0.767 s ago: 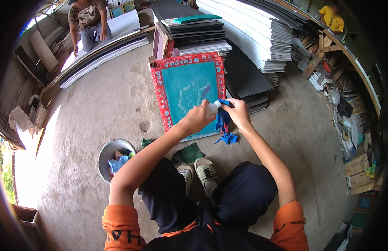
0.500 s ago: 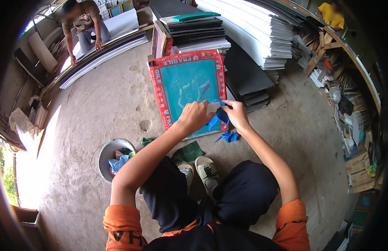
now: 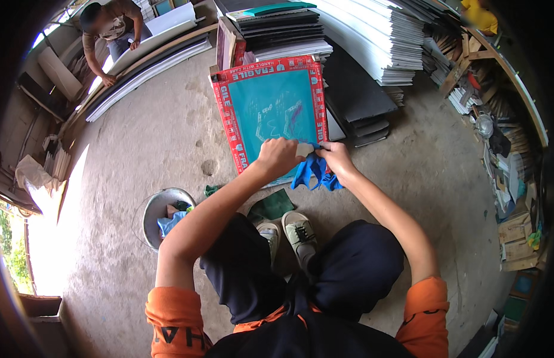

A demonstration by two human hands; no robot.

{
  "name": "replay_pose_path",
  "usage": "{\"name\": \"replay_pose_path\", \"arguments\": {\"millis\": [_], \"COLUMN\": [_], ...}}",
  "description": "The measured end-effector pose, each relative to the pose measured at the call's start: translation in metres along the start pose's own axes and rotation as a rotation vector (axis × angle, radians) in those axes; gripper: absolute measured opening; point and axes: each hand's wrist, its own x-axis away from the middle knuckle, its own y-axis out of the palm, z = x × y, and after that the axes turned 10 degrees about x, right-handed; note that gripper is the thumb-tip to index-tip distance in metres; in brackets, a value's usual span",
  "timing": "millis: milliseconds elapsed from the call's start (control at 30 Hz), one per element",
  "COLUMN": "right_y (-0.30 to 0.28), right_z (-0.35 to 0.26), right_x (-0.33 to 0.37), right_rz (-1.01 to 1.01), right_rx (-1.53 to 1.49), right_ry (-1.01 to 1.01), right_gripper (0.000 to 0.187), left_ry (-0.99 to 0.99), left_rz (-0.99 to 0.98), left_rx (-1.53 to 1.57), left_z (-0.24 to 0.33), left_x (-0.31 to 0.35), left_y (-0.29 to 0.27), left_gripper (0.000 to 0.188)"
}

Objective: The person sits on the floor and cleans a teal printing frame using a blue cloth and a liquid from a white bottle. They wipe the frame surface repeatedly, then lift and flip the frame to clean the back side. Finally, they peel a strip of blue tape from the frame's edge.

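Left hand point(image 3: 278, 156) is gripping a white bottle point(image 3: 304, 150)! Right hand point(image 3: 337, 157) is pinching blue cloth point(image 3: 313, 172) by the teal panel's point(image 3: 269, 96) lower-right corner.

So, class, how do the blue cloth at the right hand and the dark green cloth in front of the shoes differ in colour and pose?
The blue cloth is bright, while the green cloth is dark. The blue cloth hangs in folds from the right hand; the green cloth lies fairly flat on the floor. Both look like fabric.
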Motion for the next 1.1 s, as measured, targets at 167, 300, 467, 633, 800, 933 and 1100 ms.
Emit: {"name": "replay_pose_path", "arguments": {"millis": [167, 300, 467, 633, 800, 933, 1100], "right_y": [-0.005, 0.010, 0.054, 0.085, 0.080, 0.069, 0.045], "right_z": [0.018, 0.065, 0.139, 0.197, 0.207, 0.199, 0.132], "right_x": [-0.014, -0.022, -0.036, -0.046, -0.042, -0.047, -0.080], "right_rz": [-0.117, -0.106, -0.036, -0.035, -0.071, 0.037, 0.192], "right_rx": [-0.296, -0.260, 0.006, 0.210, 0.233, 0.296, 0.477], "right_ry": [0.036, 0.098, 0.113, 0.112, 0.074, -0.177, -0.494], "right_gripper": [0.021, 0.021, 0.029, 0.030, 0.024, 0.019, 0.011], "left_ry": [0.017, -0.040, -0.101, -0.042, -0.028, -0.064, -0.026], "left_rz": [-0.075, -0.027, -0.056, -0.011, -0.050, -0.113, 0.069], "left_rx": [0.343, 0.489, 0.549, 0.659, 0.752, 0.687, 0.779], "left_z": [-0.060, -0.092, -0.129, -0.166, -0.168, -0.163, -0.167], "left_x": [-0.013, -0.008, 0.007, 0.019, 0.022, 0.017, 0.016], "left_y": [0.008, 0.058, 0.150, 0.214, 0.221, 0.210, 0.163], "left_gripper": [0.047, 0.046, 0.041, 0.041, 0.040, 0.044, 0.042]}}
